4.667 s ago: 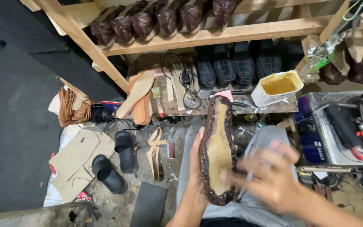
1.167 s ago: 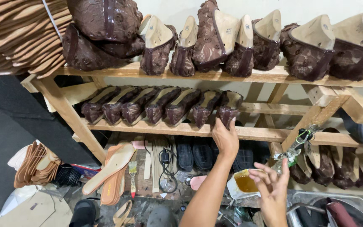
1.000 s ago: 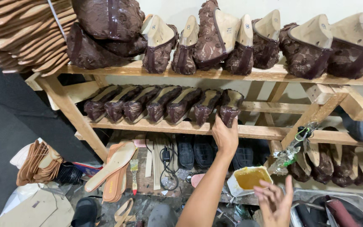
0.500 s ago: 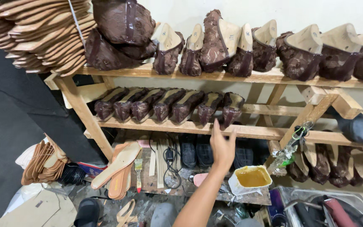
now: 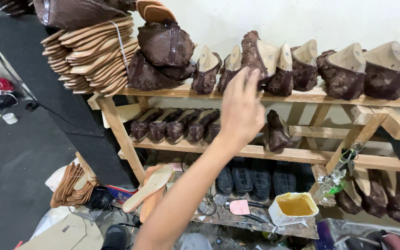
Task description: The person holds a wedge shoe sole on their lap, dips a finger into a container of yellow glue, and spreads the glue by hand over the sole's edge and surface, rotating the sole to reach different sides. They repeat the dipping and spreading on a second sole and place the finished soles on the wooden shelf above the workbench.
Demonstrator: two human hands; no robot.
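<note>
Wooden shelving (image 5: 302, 97) fills the wall, its boards running left to right. On the top board stands a row of brown shoe uppers on lasts (image 5: 348, 69), each set crosswise to the board with the pale heel end raised and facing outward. At the left end sits a tied stack of tan insoles (image 5: 96, 51), lying flat with their long axes along the shelf. The middle board (image 5: 255, 150) carries a row of dark brown uppers (image 5: 172, 127), long axes running front to back, toes toward the room; one more upper (image 5: 278, 132) stands apart to the right, tipped up on end. Below, black soles (image 5: 251, 176) line the lowest level, and a small tub of yellow glue (image 5: 295, 208) sits on the cluttered tabletop. The left hand (image 5: 241, 109) is raised in front of the shelves, between the top and middle rows, fingers loosely together and slightly curled, holding nothing. The right hand is out of sight.
</note>
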